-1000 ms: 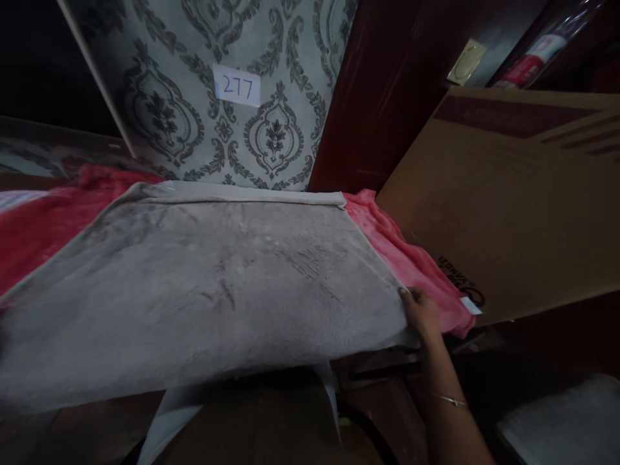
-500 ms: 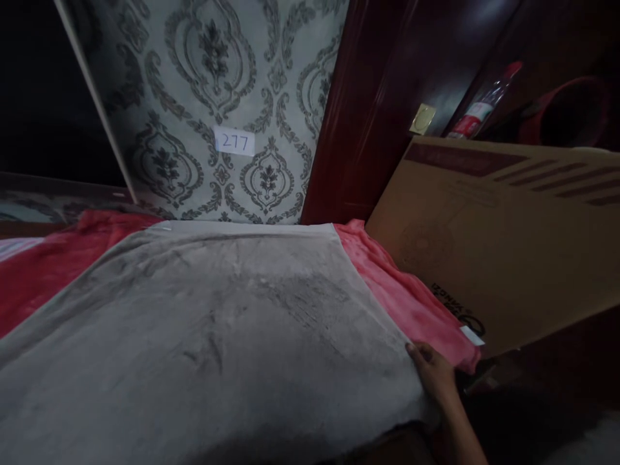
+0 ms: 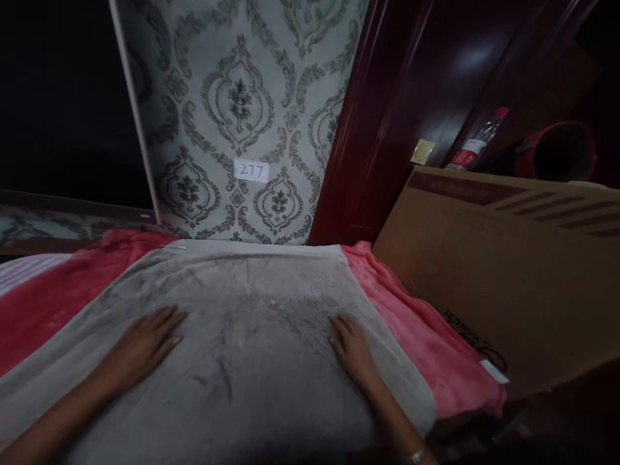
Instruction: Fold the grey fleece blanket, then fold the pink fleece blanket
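A soft grey blanket [image 3: 261, 387] lies spread out in front of me, with faint wrinkles and darker brushed patches. Beneath it, a pink-red plush cloth [image 3: 416, 336] shows along the right side and again at the left. My left hand [image 3: 148, 339] rests on the left half of the grey blanket, fingers stretched and apart. On the right half, my right hand [image 3: 349, 345] lies palm down with its fingers extended. Neither hand grips anything. Along the far edge of the blanket runs a pale strip [image 3: 261, 248].
A large cardboard box [image 3: 504, 265] leans at the right, with a red-capped plastic bottle [image 3: 472, 148] and a red round container [image 3: 557, 152] behind it. Patterned wallpaper [image 3: 239, 103] bears a paper label [image 3: 251, 170] reading 277. A dark panel [image 3: 68, 103] stands at the left, above striped fabric [image 3: 29, 271].
My right hand has let go of the blanket's right edge and moved inward onto its surface. My left hand has come into view on the left. The camera view has tilted up slightly.
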Demonstrator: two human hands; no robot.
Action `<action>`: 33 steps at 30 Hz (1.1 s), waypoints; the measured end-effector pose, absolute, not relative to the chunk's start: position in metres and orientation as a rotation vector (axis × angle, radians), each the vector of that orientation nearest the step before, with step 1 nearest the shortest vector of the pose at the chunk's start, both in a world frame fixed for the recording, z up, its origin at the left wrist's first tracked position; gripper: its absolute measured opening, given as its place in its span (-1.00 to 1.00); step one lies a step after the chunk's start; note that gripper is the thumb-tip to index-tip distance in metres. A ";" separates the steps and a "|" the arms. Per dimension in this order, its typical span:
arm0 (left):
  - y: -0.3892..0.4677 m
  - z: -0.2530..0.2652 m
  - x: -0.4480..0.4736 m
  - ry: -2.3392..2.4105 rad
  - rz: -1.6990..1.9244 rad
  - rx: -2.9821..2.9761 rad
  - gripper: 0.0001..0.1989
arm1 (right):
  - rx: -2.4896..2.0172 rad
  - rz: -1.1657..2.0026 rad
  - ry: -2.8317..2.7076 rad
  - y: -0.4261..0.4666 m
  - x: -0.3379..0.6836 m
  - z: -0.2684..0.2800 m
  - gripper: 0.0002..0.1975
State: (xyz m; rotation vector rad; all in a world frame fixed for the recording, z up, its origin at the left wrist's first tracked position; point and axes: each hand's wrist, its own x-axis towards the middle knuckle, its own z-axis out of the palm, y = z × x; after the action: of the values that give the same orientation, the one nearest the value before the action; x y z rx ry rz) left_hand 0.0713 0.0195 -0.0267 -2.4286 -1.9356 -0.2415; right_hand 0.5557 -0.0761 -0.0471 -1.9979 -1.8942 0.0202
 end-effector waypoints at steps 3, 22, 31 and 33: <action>0.050 -0.020 0.095 -1.840 -0.056 -2.581 -0.36 | -2.076 0.079 -2.060 -0.039 0.532 -0.045 -0.45; 0.185 0.020 0.053 -2.410 -0.404 -1.805 -0.51 | -2.585 0.015 -1.488 0.107 0.650 -0.061 -0.36; 0.189 0.001 0.049 -2.499 -0.613 -1.556 -0.40 | -2.604 -0.098 -1.292 0.103 0.636 -0.063 -0.34; 0.193 0.001 0.048 -2.523 -0.536 -1.601 -0.39 | -2.601 -0.091 -1.318 0.102 0.636 -0.064 -0.35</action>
State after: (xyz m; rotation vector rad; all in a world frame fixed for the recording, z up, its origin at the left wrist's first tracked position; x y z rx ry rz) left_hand 0.0475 0.1930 0.0006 -1.6008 -2.5229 -0.5355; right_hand 0.6361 0.1019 -0.0640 -2.6011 -1.3181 -0.0913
